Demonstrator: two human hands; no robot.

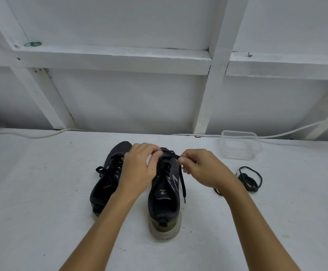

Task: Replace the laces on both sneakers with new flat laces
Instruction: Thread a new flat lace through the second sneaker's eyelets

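Pinching the limp, light flat black lace (173, 155) near its free end with my right hand (202, 169), I brace the right-side dark grey mesh sneaker (164, 194) on the white worktop (41, 192) with my left hand (139, 165), fingers curled at its eyelets.

Left hand (139, 165) and right hand (200, 167) pinching flat lace (172, 154) over right sneaker (165, 198). Left sneaker (108, 178) beneath left wrist. Loose laces (250, 178) right of right hand; clear container (239, 144) beyond.
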